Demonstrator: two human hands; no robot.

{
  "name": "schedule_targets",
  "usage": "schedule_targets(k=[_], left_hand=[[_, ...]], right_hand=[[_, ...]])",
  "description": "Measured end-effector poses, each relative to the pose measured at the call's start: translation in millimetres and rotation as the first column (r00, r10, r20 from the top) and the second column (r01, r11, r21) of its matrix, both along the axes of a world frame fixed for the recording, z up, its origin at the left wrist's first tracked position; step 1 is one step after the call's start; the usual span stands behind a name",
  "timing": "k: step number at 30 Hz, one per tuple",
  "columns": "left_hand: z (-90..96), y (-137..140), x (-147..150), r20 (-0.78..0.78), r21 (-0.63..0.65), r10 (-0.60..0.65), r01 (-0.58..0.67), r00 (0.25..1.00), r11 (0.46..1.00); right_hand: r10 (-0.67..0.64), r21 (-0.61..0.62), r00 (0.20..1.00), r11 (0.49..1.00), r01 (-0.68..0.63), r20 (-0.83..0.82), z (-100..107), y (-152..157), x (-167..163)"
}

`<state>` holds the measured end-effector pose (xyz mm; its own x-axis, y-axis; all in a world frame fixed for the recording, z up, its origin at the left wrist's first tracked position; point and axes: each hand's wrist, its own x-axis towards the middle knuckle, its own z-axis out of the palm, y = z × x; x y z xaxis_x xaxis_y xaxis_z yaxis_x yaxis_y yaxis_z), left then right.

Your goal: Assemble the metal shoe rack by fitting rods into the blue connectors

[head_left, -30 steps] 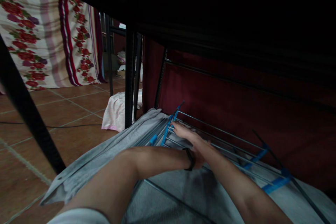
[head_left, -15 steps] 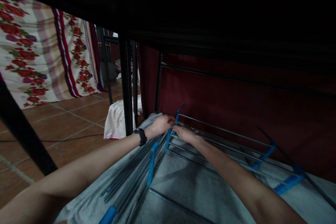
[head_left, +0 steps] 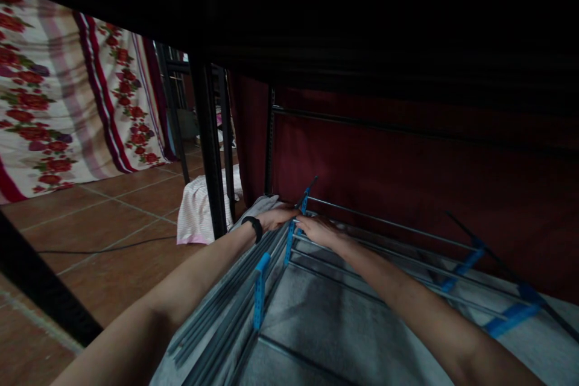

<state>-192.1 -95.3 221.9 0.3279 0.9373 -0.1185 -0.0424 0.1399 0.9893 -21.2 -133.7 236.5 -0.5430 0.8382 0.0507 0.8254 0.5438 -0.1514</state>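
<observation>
grey metal-rod drying rack with blue plastic joints (head_left: 362, 253) flat on grey cloth | left hand (head_left: 277, 217), right hand (head_left: 319, 229) both clasp its far-left corner joint | rods run rightward from hands

Your support here is the floor (head_left: 113, 217): reddish-brown tiles with pale grout lines. Directly on it you have a grey cloth (head_left: 316, 325) spread flat, a folded metal drying rack (head_left: 362, 253) with blue plastic joints lying on that cloth, a pale pink-trimmed fabric bundle (head_left: 196, 211) beside a black post, and a thin dark cable (head_left: 104, 247).
</observation>
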Motion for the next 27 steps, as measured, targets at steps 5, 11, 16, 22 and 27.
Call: schedule_targets(k=[5,11,16,22,27], left_hand=[[-4.3,11.4,-7.3,-0.012,-0.034,-0.095,0.095,0.995,0.995],[-2.1,10.3,-7.8,-0.001,-0.012,-0.111,0.111,0.994,0.994],[4.9,4.7,-7.3,-0.029,-0.012,-0.116,0.116,0.993,0.993],[3.3,3.8,-7.2,-0.013,-0.015,-0.110,0.109,0.994,0.994],[-0.2,4.7,-8.5,0.001,-0.011,-0.102,0.102,0.995,0.995]], right_hand=[[0.048,-0.014,0.997,0.999,-0.049,-0.052,-3.1,5.3,3.7],[0.071,0.003,0.994,0.997,-0.071,-0.089,-6.9,10.3,5.7],[0.067,-0.023,0.989,0.997,-0.071,-0.131,-7.5,12.7,4.8],[0.046,-0.018,0.991,0.999,-0.048,-0.124,-7.5,12.2,4.6],[0.037,-0.017,0.991,0.999,-0.039,-0.127,-8.4,13.2,4.3]])
